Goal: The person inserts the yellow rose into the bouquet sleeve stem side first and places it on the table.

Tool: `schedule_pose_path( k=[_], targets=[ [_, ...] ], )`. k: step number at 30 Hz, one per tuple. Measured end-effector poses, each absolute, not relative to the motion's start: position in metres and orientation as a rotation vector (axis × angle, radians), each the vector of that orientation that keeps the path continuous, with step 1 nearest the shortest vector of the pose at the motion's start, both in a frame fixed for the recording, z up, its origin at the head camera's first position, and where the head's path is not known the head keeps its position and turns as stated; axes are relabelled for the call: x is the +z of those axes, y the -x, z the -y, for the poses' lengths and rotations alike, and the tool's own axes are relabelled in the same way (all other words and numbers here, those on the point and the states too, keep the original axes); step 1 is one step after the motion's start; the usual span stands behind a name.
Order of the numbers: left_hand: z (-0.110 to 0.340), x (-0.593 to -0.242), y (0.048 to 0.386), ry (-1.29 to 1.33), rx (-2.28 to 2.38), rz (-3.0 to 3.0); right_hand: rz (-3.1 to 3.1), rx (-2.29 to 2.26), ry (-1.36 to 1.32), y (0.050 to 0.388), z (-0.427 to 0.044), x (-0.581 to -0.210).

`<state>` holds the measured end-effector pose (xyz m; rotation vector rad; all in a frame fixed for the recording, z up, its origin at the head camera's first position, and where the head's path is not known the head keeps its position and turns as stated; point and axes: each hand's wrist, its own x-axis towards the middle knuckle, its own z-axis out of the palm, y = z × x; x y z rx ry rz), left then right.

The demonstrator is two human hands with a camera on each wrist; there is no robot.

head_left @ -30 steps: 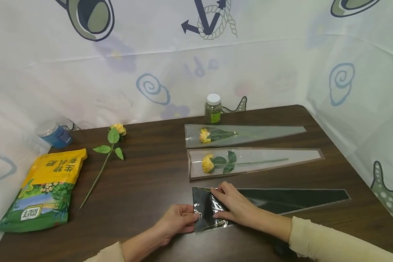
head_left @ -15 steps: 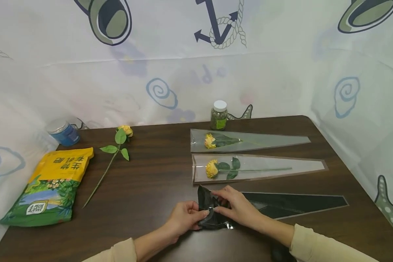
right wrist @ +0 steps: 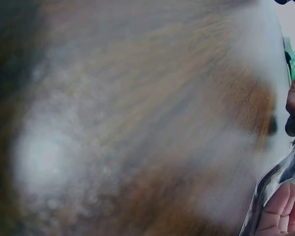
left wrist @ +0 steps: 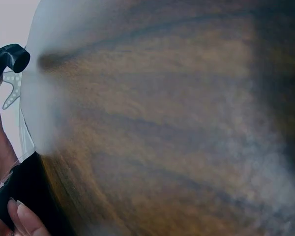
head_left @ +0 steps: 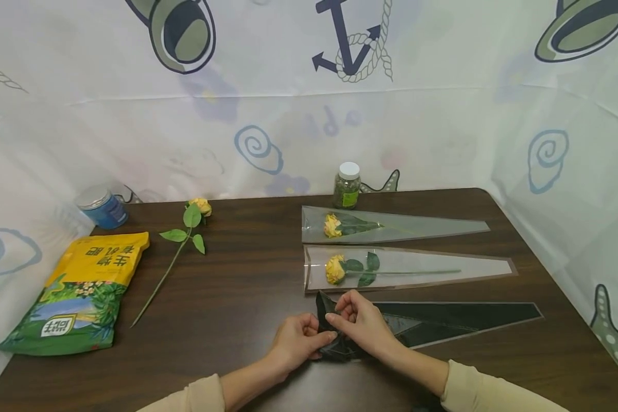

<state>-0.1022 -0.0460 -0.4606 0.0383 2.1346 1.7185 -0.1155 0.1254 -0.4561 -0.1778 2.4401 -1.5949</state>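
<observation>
A long tapered black flower sleeve point(head_left: 460, 316) lies in front of me in the head view, its narrow end toward the right. Its wide end is bunched up and raised between my hands. My left hand point(head_left: 294, 344) pinches that wide end from the left, thumb on the near side. From the right, my right hand point(head_left: 364, 327) pinches the film at the mouth with thumb and curled fingers. The left wrist view shows fingertips point(left wrist: 29, 220) on the black film point(left wrist: 27, 179). Shiny clear film point(right wrist: 258, 206) beside fingers point(right wrist: 278, 211) appears in the right wrist view. The sleeve's inside is hidden.
Behind lie two sleeves, a white one point(head_left: 407, 280) and a grey one point(head_left: 443, 227), each with a yellow rose. A loose yellow rose point(head_left: 191, 217), a fertiliser bag point(head_left: 77, 292) and a blue jar point(head_left: 105, 212) stand or lie left. A white-lidded jar point(head_left: 347, 189) stands at the back.
The flat wide end of the black sleeve has been crumpled and lifted at its mouth. My left hand has moved right, and my right fingers have curled in at the film's edge.
</observation>
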Motion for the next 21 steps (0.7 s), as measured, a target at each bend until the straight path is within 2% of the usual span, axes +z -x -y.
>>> schedule_pose_path(
  k=[8, 21],
  targets=[
    [0.0425, -0.4574, 0.1011, -0.072, 1.729, -2.156, -2.42, -1.615, 0.218, 0.1142, -0.1266, -0.4552],
    [0.0433, -0.4585, 0.1023, 0.034, 1.884, -2.056, -2.396, -1.749, 0.207, 0.1127, -0.1319, -0.4555]
  ],
)
